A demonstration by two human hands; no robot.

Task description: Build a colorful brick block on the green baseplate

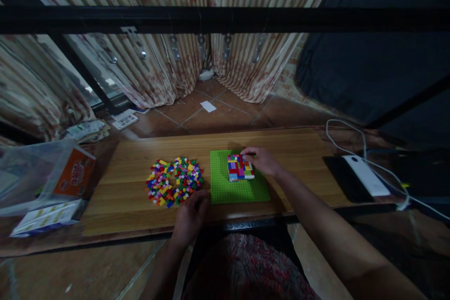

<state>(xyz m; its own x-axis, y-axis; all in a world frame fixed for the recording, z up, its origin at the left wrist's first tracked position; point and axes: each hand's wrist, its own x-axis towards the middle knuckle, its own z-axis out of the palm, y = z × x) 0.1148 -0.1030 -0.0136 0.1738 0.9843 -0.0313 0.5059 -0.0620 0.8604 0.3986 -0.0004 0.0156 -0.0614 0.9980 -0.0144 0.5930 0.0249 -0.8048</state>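
Note:
A small block built of multicoloured toy bricks (241, 168) stands on the green baseplate (221, 190), in the plate's upper right part. My right hand (262, 158) reaches in from the right, its fingertips pinched together at the block's far right corner. Whatever lies between those fingertips is too small to make out. Beside the plate's left edge my left hand (191, 213) rests low over the table, fingers curled in; what they hold, if anything, is hidden. Just beyond it spreads a loose pile of small coloured bricks (188, 176) in a ring-like shape.
The wooden table (298, 150) carries a black and white device (363, 176) with a white cable at the right. A clear plastic bin (31, 168) and a flat box (49, 218) stand at the left. A black bar (225, 19) with hanging hooks crosses above.

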